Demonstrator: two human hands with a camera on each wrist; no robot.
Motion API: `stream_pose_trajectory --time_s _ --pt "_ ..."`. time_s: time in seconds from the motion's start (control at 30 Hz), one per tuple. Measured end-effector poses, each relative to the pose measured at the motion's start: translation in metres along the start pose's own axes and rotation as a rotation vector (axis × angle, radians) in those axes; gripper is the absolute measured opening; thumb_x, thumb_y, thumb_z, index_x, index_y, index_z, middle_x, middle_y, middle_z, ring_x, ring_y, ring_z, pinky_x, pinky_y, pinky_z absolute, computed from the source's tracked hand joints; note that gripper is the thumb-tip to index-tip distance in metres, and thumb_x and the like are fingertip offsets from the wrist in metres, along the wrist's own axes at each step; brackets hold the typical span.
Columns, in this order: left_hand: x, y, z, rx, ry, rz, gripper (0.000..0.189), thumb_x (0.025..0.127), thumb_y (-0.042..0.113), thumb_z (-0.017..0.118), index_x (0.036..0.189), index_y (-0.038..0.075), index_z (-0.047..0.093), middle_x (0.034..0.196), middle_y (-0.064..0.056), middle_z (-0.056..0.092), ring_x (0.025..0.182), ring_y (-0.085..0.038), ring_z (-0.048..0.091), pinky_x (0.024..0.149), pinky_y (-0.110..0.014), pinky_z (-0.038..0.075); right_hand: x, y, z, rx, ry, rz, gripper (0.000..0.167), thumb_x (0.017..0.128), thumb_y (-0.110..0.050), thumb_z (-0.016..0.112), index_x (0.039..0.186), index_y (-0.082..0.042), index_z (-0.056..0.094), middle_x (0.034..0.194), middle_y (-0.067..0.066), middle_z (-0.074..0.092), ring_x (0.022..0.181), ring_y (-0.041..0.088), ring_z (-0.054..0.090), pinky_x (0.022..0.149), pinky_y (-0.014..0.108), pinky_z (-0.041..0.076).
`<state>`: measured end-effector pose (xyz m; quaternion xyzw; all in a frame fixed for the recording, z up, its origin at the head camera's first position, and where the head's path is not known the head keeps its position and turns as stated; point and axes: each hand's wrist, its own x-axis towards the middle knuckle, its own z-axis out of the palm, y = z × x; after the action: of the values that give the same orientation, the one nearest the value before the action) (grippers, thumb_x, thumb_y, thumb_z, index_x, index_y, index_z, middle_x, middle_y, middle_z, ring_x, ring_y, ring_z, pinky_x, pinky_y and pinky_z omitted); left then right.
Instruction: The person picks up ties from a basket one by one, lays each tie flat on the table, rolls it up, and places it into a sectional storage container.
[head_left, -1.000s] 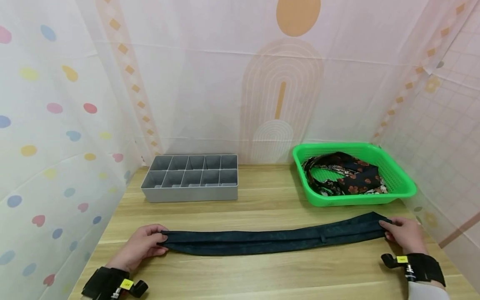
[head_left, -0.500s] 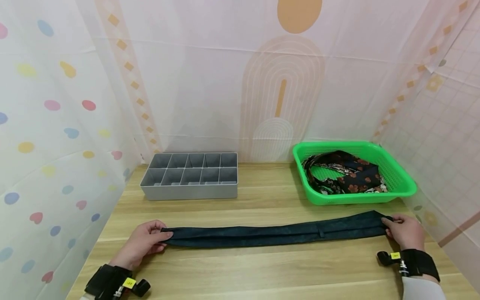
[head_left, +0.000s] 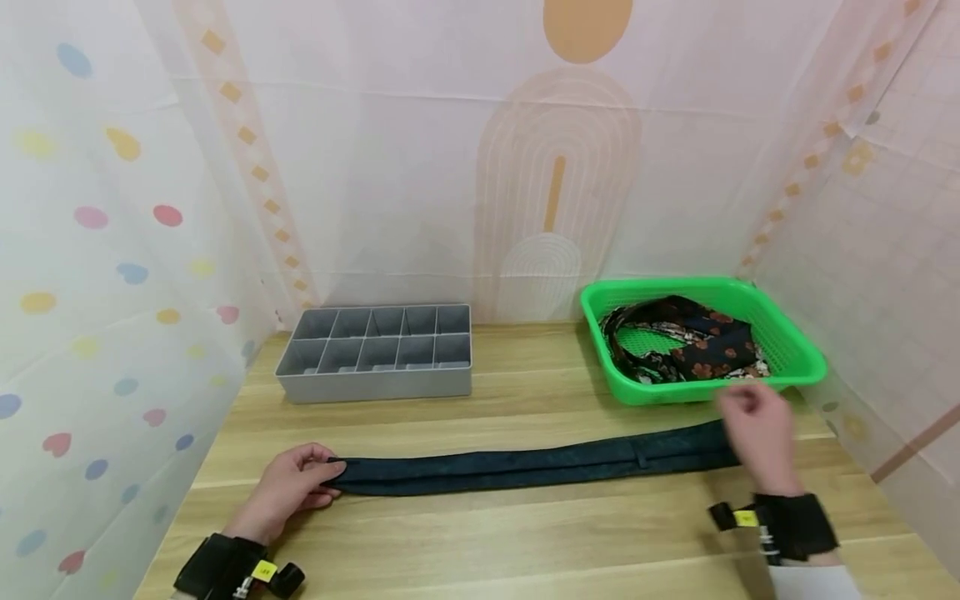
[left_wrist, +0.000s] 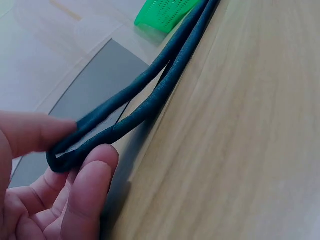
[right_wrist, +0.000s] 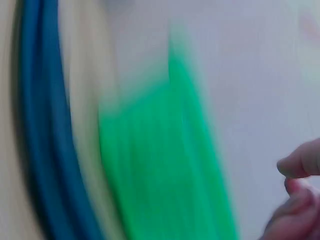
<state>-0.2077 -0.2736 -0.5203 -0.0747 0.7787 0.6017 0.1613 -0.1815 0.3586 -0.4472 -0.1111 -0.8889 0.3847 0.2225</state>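
Observation:
A dark teal necktie (head_left: pixel 525 471) lies lengthwise across the table, its underside with the small keeper loop facing up. At its left end my left hand (head_left: pixel 288 492) pinches the fabric; the left wrist view shows the necktie's looped end (left_wrist: pixel 105 132) between thumb and fingers. My right hand (head_left: pixel 757 437), blurred, is raised over the right end, which it hides in the head view. In the right wrist view its fingers (right_wrist: pixel 295 200) are loosely bent with nothing between them, apart from the blurred necktie (right_wrist: pixel 50 110).
Behind the right hand stands a green basket (head_left: pixel 795 333) with dark flowered fabric (head_left: pixel 712 346) in it. A grey divided organizer box (head_left: pixel 375 387) sits at the back left of the wooden table (head_left: pixel 480 542). Printed curtains (head_left: pixel 390 167) close off the back and sides.
My right hand has let go of the necktie's right end and moved left and up, toward the basket's front. My left hand keeps its pinch almost in place.

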Motion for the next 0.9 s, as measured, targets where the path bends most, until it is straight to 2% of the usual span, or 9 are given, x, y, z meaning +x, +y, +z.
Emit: stream_pose_trajectory --time_s 0.1,0.17,0.2,0.33,0.5,0.6,0.7,0.8,0.9 --pt "-0.001 -0.001 0.000 -0.002 -0.002 0.027 0.020 0.101 0.014 0.071 0.115 0.002 0.062 0.089 0.000 0.072 0.078 -0.017 0.077 0.067 -0.029 0.062 -0.010 -0.064 0.031 0.121 -0.288 -0.181 0.015 0.103 -0.016 0.068 0.112 -0.005 0.071 0.079 -0.001 0.062 0.062 0.011 0.055 0.059 0.029 0.047" --pt "-0.001 -0.002 -0.001 0.001 -0.010 0.047 0.021 0.100 0.011 0.071 0.117 0.001 0.062 0.089 0.001 0.071 0.078 -0.016 0.077 0.067 -0.029 0.062 -0.011 -0.101 0.051 0.185 -0.453 -0.230 0.015 0.101 -0.015 0.071 0.113 -0.005 0.071 0.076 0.003 0.063 0.059 0.014 0.057 0.056 0.030 0.051" --pt "-0.001 -0.003 -0.002 0.001 -0.012 0.052 0.022 0.100 0.010 0.070 0.118 0.000 0.062 0.089 0.001 0.071 0.078 -0.016 0.077 0.066 -0.029 0.062 -0.010 -0.118 0.062 0.206 -0.507 -0.237 0.015 0.100 -0.014 0.072 0.112 -0.006 0.071 0.075 0.006 0.064 0.057 0.015 0.058 0.056 0.030 0.052" --pt "0.000 -0.006 -0.004 -0.006 -0.021 0.057 0.025 0.100 0.006 0.070 0.122 -0.001 0.062 0.088 0.002 0.070 0.078 -0.015 0.077 0.067 -0.029 0.063 -0.016 -0.168 0.117 0.348 -0.661 -0.215 0.014 0.097 -0.011 0.074 0.108 -0.004 0.072 0.077 0.010 0.066 0.057 0.014 0.062 0.055 0.029 0.056" --pt "0.001 -0.009 0.000 -0.017 -0.034 0.047 0.025 0.099 0.005 0.070 0.122 -0.001 0.063 0.087 0.001 0.070 0.078 -0.016 0.076 0.067 -0.029 0.063 -0.064 -0.205 0.200 0.517 -0.942 -0.063 0.007 0.096 -0.009 0.075 0.098 -0.004 0.071 0.073 0.006 0.065 0.054 0.012 0.062 0.051 0.024 0.055" --pt "0.000 -0.009 0.002 -0.013 -0.019 0.039 0.025 0.098 0.005 0.069 0.122 -0.002 0.064 0.086 0.001 0.070 0.077 -0.016 0.076 0.067 -0.029 0.062 -0.097 -0.216 0.239 0.535 -1.019 0.060 0.007 0.097 -0.010 0.075 0.092 -0.007 0.070 0.068 0.004 0.067 0.051 0.010 0.063 0.048 0.023 0.054" --pt "-0.003 -0.007 0.004 -0.007 -0.003 0.040 0.027 0.097 0.005 0.069 0.122 -0.003 0.064 0.086 0.000 0.070 0.076 -0.015 0.075 0.066 -0.029 0.062 -0.115 -0.217 0.268 0.530 -1.031 0.142 0.012 0.098 -0.008 0.073 0.087 -0.008 0.069 0.065 0.004 0.069 0.049 0.009 0.063 0.046 0.021 0.053" --pt "-0.004 -0.005 0.003 -0.005 -0.001 0.048 0.028 0.096 0.005 0.070 0.122 -0.004 0.064 0.087 0.000 0.071 0.075 -0.015 0.075 0.066 -0.028 0.062 -0.123 -0.215 0.283 0.483 -1.008 0.134 0.017 0.098 -0.007 0.074 0.082 -0.007 0.066 0.062 0.004 0.068 0.047 0.008 0.062 0.045 0.020 0.052" --pt "-0.005 -0.003 0.002 -0.004 0.001 0.055 0.027 0.097 0.005 0.069 0.122 -0.005 0.063 0.086 0.000 0.071 0.075 -0.015 0.074 0.065 -0.028 0.062 -0.125 -0.216 0.286 0.403 -0.969 0.059 0.022 0.096 -0.004 0.074 0.078 -0.008 0.063 0.059 0.002 0.066 0.045 0.007 0.061 0.045 0.021 0.053"
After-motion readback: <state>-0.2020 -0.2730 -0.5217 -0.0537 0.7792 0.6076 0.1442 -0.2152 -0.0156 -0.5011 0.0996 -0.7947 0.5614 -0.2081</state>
